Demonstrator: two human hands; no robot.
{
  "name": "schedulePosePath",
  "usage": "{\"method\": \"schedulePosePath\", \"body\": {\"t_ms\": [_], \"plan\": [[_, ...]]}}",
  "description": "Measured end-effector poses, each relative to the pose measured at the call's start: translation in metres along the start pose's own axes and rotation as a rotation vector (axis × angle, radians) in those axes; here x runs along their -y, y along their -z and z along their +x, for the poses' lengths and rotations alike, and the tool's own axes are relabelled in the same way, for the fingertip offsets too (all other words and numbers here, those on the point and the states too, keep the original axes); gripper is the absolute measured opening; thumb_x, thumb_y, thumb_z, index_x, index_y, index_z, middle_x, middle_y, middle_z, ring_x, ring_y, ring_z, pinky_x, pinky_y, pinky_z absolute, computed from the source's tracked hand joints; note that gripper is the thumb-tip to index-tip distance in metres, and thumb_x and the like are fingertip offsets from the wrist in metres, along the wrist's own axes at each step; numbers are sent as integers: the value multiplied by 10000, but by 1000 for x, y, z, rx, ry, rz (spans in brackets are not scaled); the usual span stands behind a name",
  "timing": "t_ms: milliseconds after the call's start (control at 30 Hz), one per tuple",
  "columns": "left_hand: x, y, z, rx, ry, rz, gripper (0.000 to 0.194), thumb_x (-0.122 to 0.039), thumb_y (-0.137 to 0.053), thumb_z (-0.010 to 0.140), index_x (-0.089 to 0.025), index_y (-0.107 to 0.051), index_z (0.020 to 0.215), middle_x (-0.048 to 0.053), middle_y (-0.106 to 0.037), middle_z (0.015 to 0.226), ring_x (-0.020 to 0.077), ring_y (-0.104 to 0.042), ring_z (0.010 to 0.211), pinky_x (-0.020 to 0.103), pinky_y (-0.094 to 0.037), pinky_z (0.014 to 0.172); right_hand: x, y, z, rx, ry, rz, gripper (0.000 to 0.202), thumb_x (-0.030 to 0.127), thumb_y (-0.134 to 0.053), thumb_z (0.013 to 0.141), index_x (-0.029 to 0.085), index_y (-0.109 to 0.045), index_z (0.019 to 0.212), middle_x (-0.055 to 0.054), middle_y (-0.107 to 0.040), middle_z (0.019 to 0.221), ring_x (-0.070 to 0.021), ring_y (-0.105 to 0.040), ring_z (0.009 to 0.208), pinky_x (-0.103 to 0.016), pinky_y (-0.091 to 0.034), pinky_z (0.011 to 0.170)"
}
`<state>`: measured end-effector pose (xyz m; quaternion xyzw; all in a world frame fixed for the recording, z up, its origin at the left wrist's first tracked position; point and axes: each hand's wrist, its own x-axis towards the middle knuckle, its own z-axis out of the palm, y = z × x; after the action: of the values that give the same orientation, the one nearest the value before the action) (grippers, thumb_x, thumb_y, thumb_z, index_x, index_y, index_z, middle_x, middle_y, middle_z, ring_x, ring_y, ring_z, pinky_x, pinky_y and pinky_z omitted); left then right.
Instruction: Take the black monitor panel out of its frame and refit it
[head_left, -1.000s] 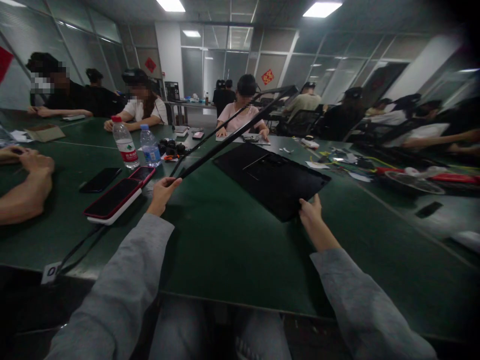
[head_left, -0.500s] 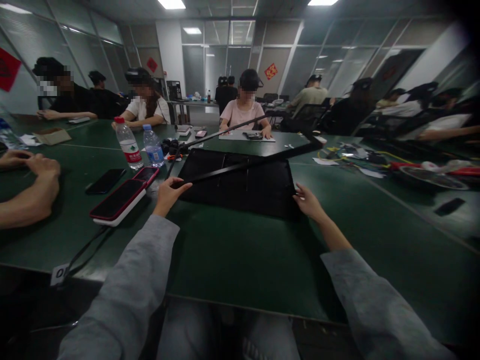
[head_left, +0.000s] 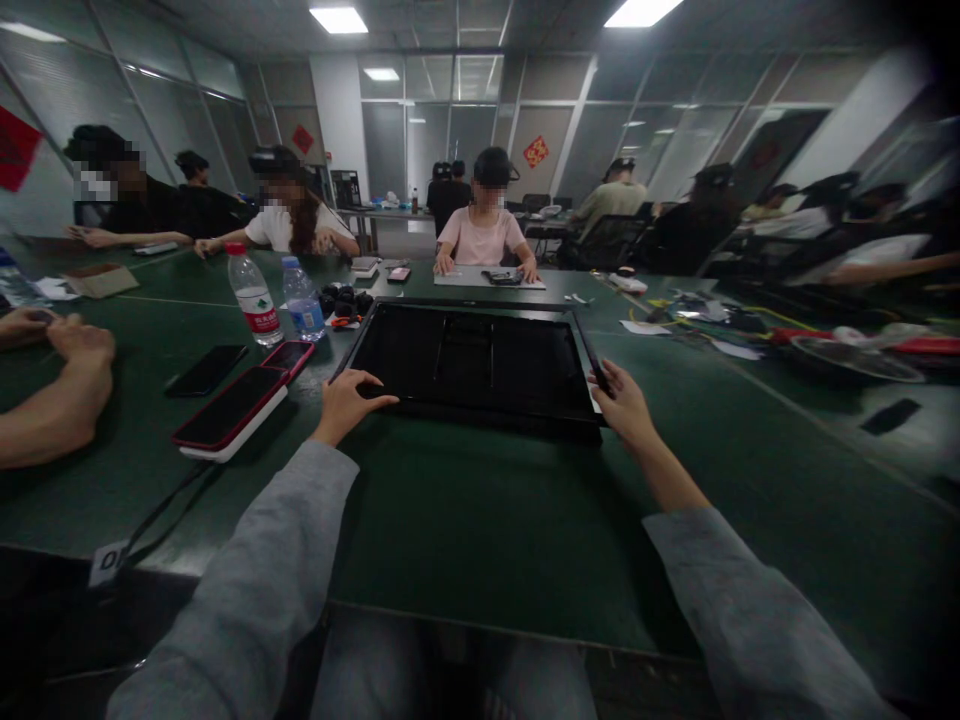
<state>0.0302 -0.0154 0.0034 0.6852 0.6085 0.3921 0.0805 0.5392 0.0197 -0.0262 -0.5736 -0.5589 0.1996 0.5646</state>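
Note:
A thin black rectangular frame (head_left: 589,345) lies roughly level over a flat black panel (head_left: 529,365) on the table in front of me. My left hand (head_left: 345,405) pinches the frame's near left corner between thumb and fingers. On the opposite side, my right hand (head_left: 628,402) has its fingers closed around the frame's right edge. Thin lines run across the panel's middle. Whether the frame touches the panel all round, I cannot tell.
Left of the frame are a red-cased phone on a white block (head_left: 232,405), a dark phone (head_left: 205,370) and two water bottles (head_left: 306,300). Another person's hands (head_left: 79,350) rest at far left. Cables and papers (head_left: 709,315) lie right. People sit across the table.
The frame, tilted with its right end raised, has come down level over the panel. My right hand has gone from the panel's right edge to the frame's right side.

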Motion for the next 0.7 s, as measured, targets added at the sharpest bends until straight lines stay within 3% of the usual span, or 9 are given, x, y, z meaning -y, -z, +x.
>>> {"method": "schedulePosePath", "body": {"t_ms": [200, 367, 567, 700], "plan": [[9, -4, 1, 37, -48, -15, 351, -485, -942, 666, -248, -769, 859, 121, -735, 1200, 345, -601, 1280, 511, -403, 1114, -4, -7, -16, -67, 161, -272, 663, 252, -561, 840, 158, -508, 1494, -192, -614, 1458, -321, -575, 1375, -580, -407, 1207], [10, -5, 0, 83, -47, -46, 335, -478, -948, 649, -271, -750, 823, 91, -761, 1117, 358, -557, 1323, 533, -392, 1133, -2, -8, -28, -82, 161, -330, 670, 231, -523, 839, 143, -503, 1503, -187, -615, 1462, -316, -572, 1378, -564, -405, 1213], [18, -11, 3, 119, -98, -48, 313, -503, -915, 692, -268, -765, 833, 90, -762, 1158, 359, -513, 1355, 540, -354, 1165, -5, -9, -33, -84, 91, -347, 666, 249, -538, 843, 126, -500, 1496, -212, -635, 1441, -339, -590, 1370, -576, -394, 1213], [29, -17, 7, 19, -103, -66, 361, -533, -785, 837, -245, -787, 1054, 120, -690, 1349, 336, -498, 1402, 513, -340, 1205, -8, -7, -33, -103, 43, -348, 675, 266, -578, 825, 116, -528, 1482, -219, -658, 1412, -353, -612, 1346, -575, -417, 1195]]}}
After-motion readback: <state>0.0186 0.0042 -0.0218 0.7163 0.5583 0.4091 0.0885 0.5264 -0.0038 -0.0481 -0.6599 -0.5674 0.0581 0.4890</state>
